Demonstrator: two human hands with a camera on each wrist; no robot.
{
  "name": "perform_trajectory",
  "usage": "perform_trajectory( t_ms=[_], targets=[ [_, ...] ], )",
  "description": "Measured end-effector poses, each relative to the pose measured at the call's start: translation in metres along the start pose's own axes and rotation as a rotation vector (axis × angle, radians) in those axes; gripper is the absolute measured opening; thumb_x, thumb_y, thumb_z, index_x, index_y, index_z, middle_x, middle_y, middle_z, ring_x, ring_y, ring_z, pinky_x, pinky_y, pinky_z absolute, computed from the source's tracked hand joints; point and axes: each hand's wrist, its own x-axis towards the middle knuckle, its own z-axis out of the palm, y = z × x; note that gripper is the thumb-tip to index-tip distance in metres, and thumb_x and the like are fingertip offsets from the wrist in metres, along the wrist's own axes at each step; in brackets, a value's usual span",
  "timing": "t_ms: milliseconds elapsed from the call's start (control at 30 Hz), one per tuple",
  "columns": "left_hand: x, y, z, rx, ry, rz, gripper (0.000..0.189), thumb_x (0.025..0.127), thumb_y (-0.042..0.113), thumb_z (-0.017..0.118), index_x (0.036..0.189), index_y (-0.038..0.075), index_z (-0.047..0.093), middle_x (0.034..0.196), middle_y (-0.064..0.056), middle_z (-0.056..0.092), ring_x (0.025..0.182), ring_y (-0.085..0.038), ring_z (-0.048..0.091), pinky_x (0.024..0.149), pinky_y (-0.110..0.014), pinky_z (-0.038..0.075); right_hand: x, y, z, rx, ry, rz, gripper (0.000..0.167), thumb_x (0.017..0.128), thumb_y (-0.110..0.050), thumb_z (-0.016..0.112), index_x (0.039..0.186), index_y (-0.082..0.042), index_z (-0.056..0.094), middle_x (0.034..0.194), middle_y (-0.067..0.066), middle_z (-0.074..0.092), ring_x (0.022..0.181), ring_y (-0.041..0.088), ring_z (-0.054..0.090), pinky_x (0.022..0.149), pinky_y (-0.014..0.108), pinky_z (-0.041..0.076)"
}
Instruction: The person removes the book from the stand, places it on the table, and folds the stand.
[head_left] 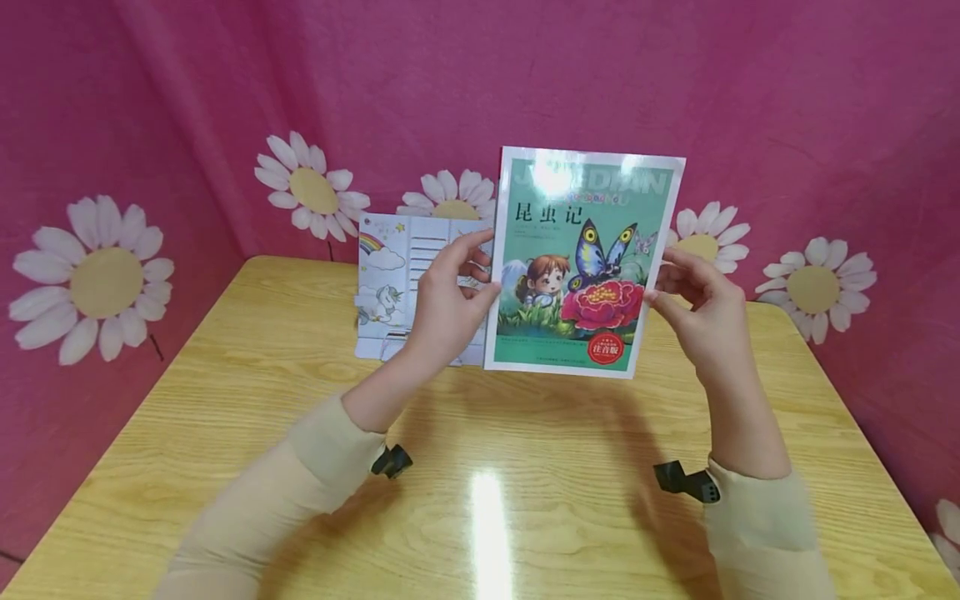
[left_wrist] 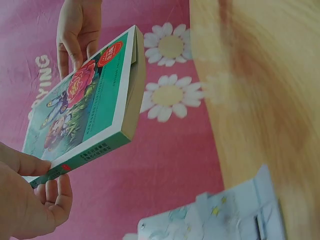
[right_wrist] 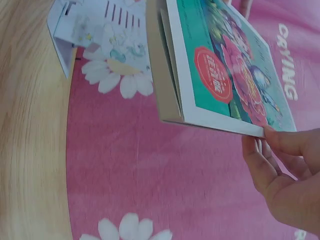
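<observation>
A paperback book with a green cover, showing a butterfly and a red flower, is held up above the table, its front facing me. My left hand pinches its spine side between thumb and fingers. On the opposite edge, my right hand grips with the thumb in front and the fingers behind. Thick page edges show along the bottom in the left wrist view. Behind the left hand stands a white book stand with a rainbow, a unicorn and dark slots; the book and hand cover part of it.
The wooden table spreads below both arms. At its far side hangs a pink cloth printed with large white daisies. Black straps or mounts sit at both sleeve cuffs.
</observation>
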Motion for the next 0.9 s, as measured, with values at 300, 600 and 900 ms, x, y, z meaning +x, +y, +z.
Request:
perform_trajectory(
  t_ms=[300, 600, 900],
  targets=[
    [-0.011, -0.01, 0.028, -0.029, -0.047, -0.117, 0.057, 0.077, -0.007, 0.071, 0.13, 0.008, 0.055, 0.101, -0.01, 0.059, 0.084, -0.019, 0.061, 0.068, -0.023, 0.054, -0.007, 0.025, -0.021, -0.053, -0.133, 0.088, 0.049, 0.09, -0.019, 0.064, 0.136, -0.01, 0.05, 0.105, -0.001, 0.055, 0.093, 0.008, 0.055, 0.076, 0.009, 0.049],
    [-0.018, -0.02, 0.051, -0.058, -0.079, -0.216, 0.059, 0.076, -0.008, 0.072, 0.13, 0.01, 0.056, 0.098, -0.009, 0.06, 0.084, -0.019, 0.062, 0.068, -0.021, 0.054, -0.008, 0.047, -0.034, -0.071, -0.206, 0.124, 0.048, 0.091, -0.014, 0.062, 0.136, -0.004, 0.049, 0.101, -0.001, 0.055, 0.087, 0.009, 0.055, 0.073, 0.011, 0.051],
    [-0.026, -0.033, 0.074, -0.091, -0.123, -0.305, 0.06, 0.076, -0.006, 0.072, 0.131, 0.011, 0.055, 0.099, -0.01, 0.061, 0.083, -0.018, 0.062, 0.067, -0.02, 0.054, -0.005, 0.068, -0.042, -0.114, -0.293, 0.202, 0.051, 0.093, -0.016, 0.058, 0.139, -0.002, 0.044, 0.113, 0.013, 0.054, 0.09, 0.01, 0.055, 0.074, 0.012, 0.052]
  ],
)
